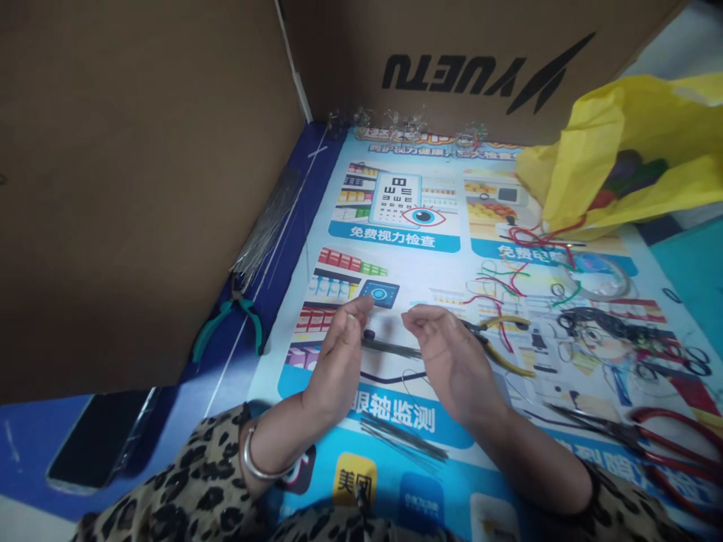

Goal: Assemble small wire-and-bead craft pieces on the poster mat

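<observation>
My left hand (337, 357) is raised over the printed sheet (429, 286), its thumb and fingertips pressed together. Facing it, my right hand (455, 361) has its fingers bunched in a pinch. Anything between the fingertips is too thin or too blurred to make out. Below and between the hands lie a dark, thin bundle (389, 347) and a curved dark cord (389, 378). Closer to my body is a bundle of fine, dark wires (404, 438). Yellow-handled pliers (505, 367) lie just beyond my right hand, partly hidden by it.
Cardboard panels (141, 188) stand at left and back. Teal-handled pliers (257, 320), silvery wires (263, 233) and a phone (99, 440) lie left. Red-handled scissors (678, 418), coloured cords (511, 282), a tape roll (618, 282) and a yellow bag (587, 143) are right.
</observation>
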Demonstrator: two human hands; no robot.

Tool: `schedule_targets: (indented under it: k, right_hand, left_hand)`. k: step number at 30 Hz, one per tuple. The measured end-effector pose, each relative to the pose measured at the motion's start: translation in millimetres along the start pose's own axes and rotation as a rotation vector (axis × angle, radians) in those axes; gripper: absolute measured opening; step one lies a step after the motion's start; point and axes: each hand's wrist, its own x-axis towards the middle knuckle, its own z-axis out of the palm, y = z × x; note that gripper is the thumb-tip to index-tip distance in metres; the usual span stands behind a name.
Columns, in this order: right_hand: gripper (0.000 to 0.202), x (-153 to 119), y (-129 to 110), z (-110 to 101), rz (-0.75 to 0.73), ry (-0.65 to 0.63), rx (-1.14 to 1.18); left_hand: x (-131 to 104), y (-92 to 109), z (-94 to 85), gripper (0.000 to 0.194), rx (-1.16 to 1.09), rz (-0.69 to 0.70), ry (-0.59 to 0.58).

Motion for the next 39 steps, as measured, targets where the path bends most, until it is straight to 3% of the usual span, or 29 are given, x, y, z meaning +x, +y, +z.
schedule_targets:
  k: [39]
  right_hand:
    - [0.029, -0.7, -10.4, 0.2, -0.023, -0.025, 0.005]
  left_hand:
    - [-2.0, 1.2, -1.5, 0.035, 0.020, 0.066, -0.019]
